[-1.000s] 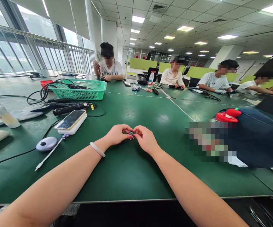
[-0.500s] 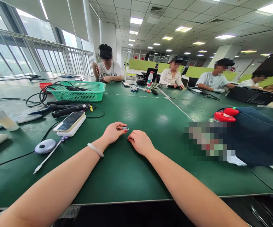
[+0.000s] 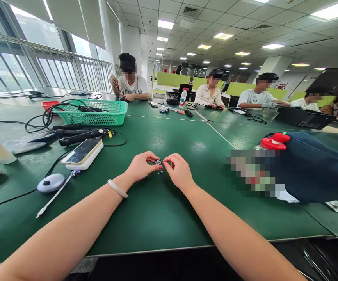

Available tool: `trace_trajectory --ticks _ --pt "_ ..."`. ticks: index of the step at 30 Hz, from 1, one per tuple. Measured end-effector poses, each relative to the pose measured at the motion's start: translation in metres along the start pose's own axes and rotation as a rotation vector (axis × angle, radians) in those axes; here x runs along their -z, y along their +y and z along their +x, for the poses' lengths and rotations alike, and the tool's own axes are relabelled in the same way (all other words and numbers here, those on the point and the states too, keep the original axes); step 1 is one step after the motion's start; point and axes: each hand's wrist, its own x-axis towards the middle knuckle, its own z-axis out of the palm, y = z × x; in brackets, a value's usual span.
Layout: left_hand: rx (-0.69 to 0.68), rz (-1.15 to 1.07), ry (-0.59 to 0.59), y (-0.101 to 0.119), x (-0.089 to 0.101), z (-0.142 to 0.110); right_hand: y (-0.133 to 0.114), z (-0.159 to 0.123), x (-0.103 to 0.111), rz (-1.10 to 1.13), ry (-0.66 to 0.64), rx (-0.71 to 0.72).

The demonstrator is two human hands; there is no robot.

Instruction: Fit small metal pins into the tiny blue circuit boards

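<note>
My left hand [image 3: 141, 167] and my right hand [image 3: 180, 170] meet just above the green table [image 3: 157, 210], fingertips pinched together on a tiny dark part [image 3: 158, 161]. A second very small piece [image 3: 160, 172] lies on the table right below it. A pale bangle [image 3: 115, 188] circles my left wrist. Both forearms reach in from the bottom edge of the head view.
To the left lie a phone on a white power bank [image 3: 82, 154], a grey oval device [image 3: 51, 182], a white stylus [image 3: 54, 195], black tools and cables [image 3: 81, 136] and a green basket [image 3: 91, 112]. A dark bag with a red-capped bottle [image 3: 274, 141] sits right. Several people sit across the table.
Half a second ago my right hand rested on the table while the left alone held the part. The right hand has risen and pinches the part with the left again.
</note>
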Motion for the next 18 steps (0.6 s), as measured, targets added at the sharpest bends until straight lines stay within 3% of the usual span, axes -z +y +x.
trace_trajectory --ticks 18 --pt "-0.017 0.001 0.031 0.0032 -0.0011 -0.0014 0.0002 -0.0006 0.0022 -0.043 -0.013 -0.007"
